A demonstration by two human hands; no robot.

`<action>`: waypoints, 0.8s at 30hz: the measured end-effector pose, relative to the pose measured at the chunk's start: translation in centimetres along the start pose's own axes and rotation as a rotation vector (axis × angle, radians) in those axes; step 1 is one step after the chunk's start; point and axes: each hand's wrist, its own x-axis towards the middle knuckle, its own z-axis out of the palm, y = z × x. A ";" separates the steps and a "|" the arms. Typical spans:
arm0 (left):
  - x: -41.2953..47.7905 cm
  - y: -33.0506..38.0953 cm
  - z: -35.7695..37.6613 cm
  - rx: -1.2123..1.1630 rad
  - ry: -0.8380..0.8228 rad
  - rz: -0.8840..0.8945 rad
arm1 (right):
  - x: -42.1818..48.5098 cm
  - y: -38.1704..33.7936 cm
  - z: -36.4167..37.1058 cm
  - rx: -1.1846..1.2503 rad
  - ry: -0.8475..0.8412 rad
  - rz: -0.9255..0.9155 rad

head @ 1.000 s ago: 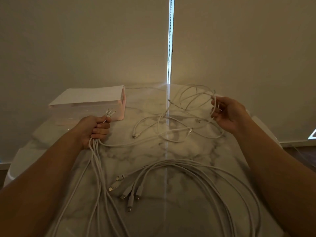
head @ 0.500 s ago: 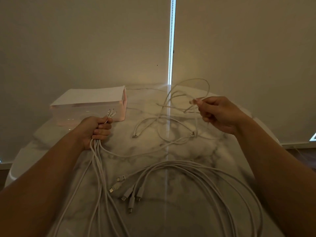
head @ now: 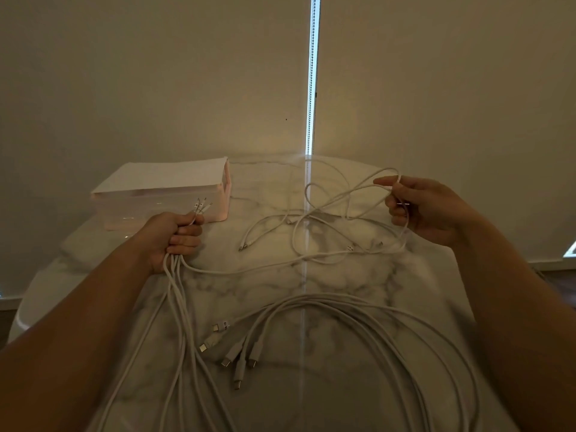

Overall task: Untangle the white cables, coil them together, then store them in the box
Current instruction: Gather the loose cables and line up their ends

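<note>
The left hand (head: pixel 174 235) is closed in a fist around a bunch of white cables (head: pixel 358 313), with several plug ends (head: pixel 202 206) sticking up out of the top of the fist. Below the fist the cables run down across the marble counter (head: pixel 311 275) toward the person, then sweep in a broad arc under the right forearm, and their other plugs (head: pixel 237 353) lie fanned out on the counter between the two forearms. One cable leaves the bottom of the left fist and runs across the counter to a loose tangle (head: pixel 327 226) lying between the hands, nearer the right one. The right hand (head: pixel 427 210) is raised off the counter, its thumb and fingers pinching a loop of that tangle, which arches up beside its fingertips. The box (head: pixel 162 194), pale pink with its lid on, stands on the counter just beyond the left hand, well apart from the right.
</note>
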 end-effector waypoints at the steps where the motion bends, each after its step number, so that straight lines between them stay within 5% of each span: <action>1: 0.0 0.0 0.0 0.001 0.003 0.000 | 0.0 -0.2 -0.3 0.014 0.008 0.005; 4: 0.0 0.0 0.0 -0.003 0.002 -0.003 | 0.3 -0.1 -0.9 -0.009 0.146 0.092; 12: -0.1 -0.2 0.1 -0.010 -0.005 -0.006 | 0.0 1.0 -1.4 -0.542 0.515 0.197; 21: -0.1 -0.2 0.2 -0.007 0.000 -0.003 | 0.4 1.0 -1.9 -0.110 0.516 0.166; 24: -0.1 -0.2 0.2 -0.005 -0.002 -0.004 | 1.0 1.8 -2.6 -0.546 0.578 0.211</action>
